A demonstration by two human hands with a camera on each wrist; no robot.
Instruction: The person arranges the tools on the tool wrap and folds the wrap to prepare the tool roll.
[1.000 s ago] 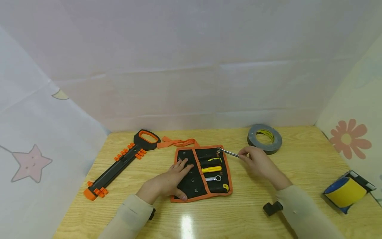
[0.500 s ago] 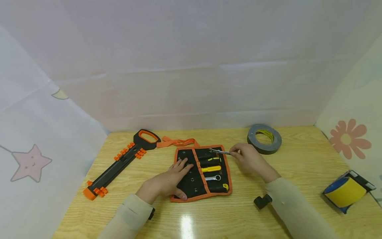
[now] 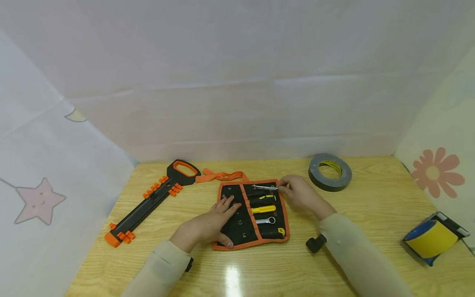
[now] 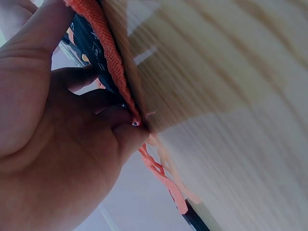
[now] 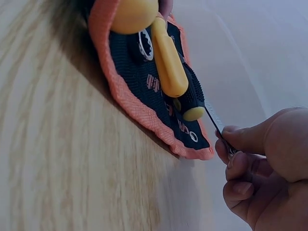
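A black fabric tool pouch (image 3: 231, 233) with orange edging lies spread on the table. My left hand (image 3: 209, 225) rests on its left half with fingers spread, covering some printed numbers. Between thumb and fingers my right hand (image 3: 299, 193) pinches one end of a silver wrench (image 3: 264, 188), whose open jaw end points left over the pouch's top right pocket. Tucked in the pockets below are a black-and-yellow handle (image 3: 262, 201), a yellow-handled tool (image 3: 263, 209), another wrench (image 3: 265, 220) with a ring end, and a black tool with a yellow tip (image 3: 272, 233).
A black rack with orange clips (image 3: 148, 206) lies left of the pouch. Orange ties (image 3: 222, 176) trail from the pouch's top. A grey tape roll (image 3: 314, 175) lies behind the right hand; a yellow-and-blue roll (image 3: 432, 243) sits at the far right.
My right hand has moved left with the wrench, bringing it from the pouch's right edge to over the top pocket. The left hand has stayed on the pouch.
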